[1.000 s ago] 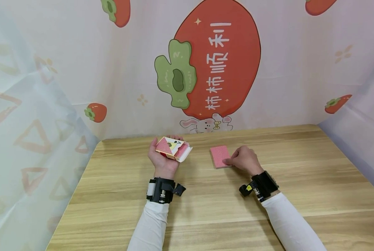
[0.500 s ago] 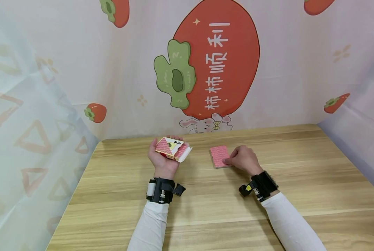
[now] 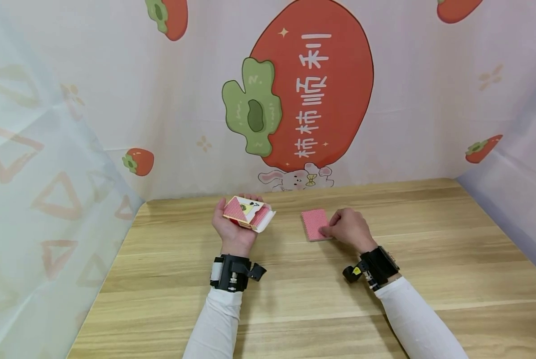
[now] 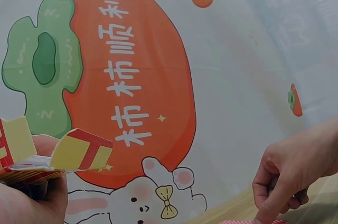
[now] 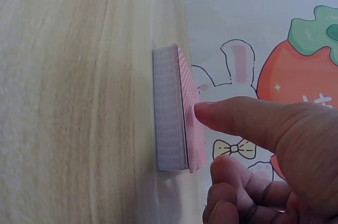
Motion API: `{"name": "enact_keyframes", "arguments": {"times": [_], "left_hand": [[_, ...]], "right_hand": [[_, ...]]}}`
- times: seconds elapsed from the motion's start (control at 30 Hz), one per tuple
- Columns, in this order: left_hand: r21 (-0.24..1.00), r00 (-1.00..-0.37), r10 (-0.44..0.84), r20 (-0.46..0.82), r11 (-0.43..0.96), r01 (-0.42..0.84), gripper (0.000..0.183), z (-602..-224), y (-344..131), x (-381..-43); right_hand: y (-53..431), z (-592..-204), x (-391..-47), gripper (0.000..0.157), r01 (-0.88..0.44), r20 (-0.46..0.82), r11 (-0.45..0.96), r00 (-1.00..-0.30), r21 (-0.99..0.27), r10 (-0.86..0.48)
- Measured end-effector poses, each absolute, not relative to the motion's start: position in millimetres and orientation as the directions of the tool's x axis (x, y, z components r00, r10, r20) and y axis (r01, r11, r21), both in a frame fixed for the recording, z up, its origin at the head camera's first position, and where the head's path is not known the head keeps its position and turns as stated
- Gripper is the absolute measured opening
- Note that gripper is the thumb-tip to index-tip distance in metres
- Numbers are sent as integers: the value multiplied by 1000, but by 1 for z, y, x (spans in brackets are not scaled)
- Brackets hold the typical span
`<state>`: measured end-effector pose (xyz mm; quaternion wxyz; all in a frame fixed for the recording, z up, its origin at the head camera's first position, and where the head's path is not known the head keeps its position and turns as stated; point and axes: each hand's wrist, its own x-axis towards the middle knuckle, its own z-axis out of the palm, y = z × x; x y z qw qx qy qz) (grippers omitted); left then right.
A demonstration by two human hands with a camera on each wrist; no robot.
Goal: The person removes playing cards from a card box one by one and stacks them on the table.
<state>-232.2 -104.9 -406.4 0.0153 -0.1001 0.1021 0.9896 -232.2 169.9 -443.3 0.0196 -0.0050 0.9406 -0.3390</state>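
In the head view my left hand (image 3: 235, 234) holds a playing-card box (image 3: 243, 210) palm up, with fingers and thumb around its sides. The box has a red pattern and an ace on its face, and its end flap stands open. Pale layered edges show between its flaps in the left wrist view. A deck of playing cards (image 3: 315, 224) lies on the table, red patterned back up. My right hand (image 3: 350, 228) rests its straight thumb (image 5: 211, 115) on the deck's top. The other fingers curl loosely beside the deck, apart from it in the right wrist view.
The wooden table (image 3: 290, 309) ends at a cloth backdrop (image 3: 196, 99) printed with a big persimmon and a rabbit. Cloth also hangs at the left and right sides. Each wrist bears a black strapped camera mount (image 3: 232, 272).
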Motion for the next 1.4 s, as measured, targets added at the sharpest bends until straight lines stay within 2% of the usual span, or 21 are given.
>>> {"name": "enact_keyframes", "arguments": {"times": [0.43, 0.7, 0.87, 1.2, 1.4], "left_hand": [[189, -979, 28, -203, -980, -68, 42, -408, -103, -233], [203, -980, 38, -197, -976, -79, 41, -408, -99, -231], [210, -979, 56, -195, -973, -98, 40, -408, -95, -230], [273, -974, 88, -208, -951, -145, 41, -411, -83, -226], [287, -977, 107, -186, -945, -158, 44, -412, -76, -223]], "right_hand": [[167, -434, -230, 28, 0, -29, 711, -999, -703, -29], [157, -420, -223, 20, -158, 92, 608, -986, -778, -138], [149, -410, -216, 15, -228, 151, 491, -970, -841, -192], [129, -390, -194, 17, -344, 264, 248, -916, -906, -303], [118, -390, -189, 20, -388, 291, 220, -881, -895, -372]]}}
